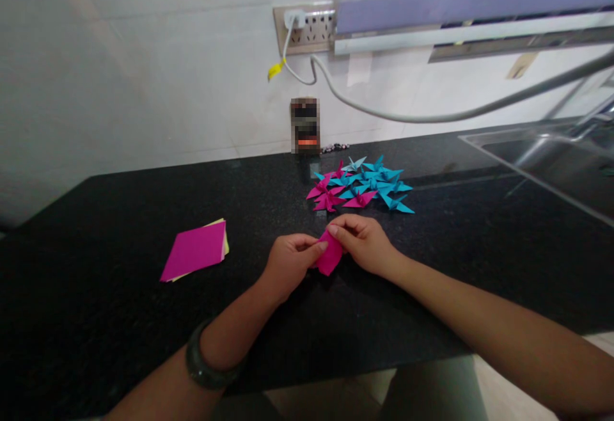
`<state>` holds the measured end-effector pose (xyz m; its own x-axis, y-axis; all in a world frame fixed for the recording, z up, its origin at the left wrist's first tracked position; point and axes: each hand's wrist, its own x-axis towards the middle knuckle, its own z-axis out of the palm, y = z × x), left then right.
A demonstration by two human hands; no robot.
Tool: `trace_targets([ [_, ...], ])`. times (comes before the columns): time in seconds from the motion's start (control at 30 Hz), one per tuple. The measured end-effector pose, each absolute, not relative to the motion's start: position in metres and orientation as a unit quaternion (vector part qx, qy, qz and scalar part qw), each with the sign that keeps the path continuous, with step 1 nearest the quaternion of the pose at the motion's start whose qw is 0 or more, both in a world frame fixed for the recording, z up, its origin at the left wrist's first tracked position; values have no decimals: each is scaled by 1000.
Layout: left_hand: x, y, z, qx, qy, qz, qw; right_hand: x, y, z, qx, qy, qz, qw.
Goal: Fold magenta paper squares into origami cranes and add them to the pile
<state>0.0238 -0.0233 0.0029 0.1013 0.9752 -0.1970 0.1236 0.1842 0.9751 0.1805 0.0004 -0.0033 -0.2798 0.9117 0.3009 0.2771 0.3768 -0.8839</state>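
A small folded piece of pink paper [330, 258] is held between my two hands, low over the black counter. My left hand [293, 260] pinches its left side, thumb on top. At its upper right edge, my right hand [365, 242] grips it between thumb and fingers. The undersides of the fingers are hidden. Just beyond my hands lies a group of several folded paper cranes: pink cranes [327, 199] on the left, blue cranes [374, 181] on the right and a pale one [355, 164] at the back.
A stack of square paper [196, 251], magenta on top with yellow beneath, lies left on the black counter [119, 216]. A phone-like object [306, 127], blurred, leans on the wall. A steel sink [551, 158] is at right. A cable [407, 117] runs from the wall socket [311, 27].
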Motion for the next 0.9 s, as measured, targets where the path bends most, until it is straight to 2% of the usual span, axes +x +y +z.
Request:
trace_targets([
  [0.13,22,-24,1,559,520,319,561,183,0,0,-334,-799,288,408],
  [0.3,23,-27,4,562,521,296,571,183,-1,3,-300,-806,356,366],
  [0.43,23,-24,3,497,528,395,565,183,-1,1,-372,-712,419,422],
  [0.53,21,-21,1,432,522,479,558,184,-3,0,-372,-675,451,450],
  [0.7,21,-18,-1,381,505,532,562,184,-6,1,-357,-776,352,383],
  [0.8,22,-19,0,369,481,524,599,183,-6,2,-356,-801,295,381],
  [0.9,22,-21,3,355,460,514,631,182,-5,1,-367,-794,289,389],
])
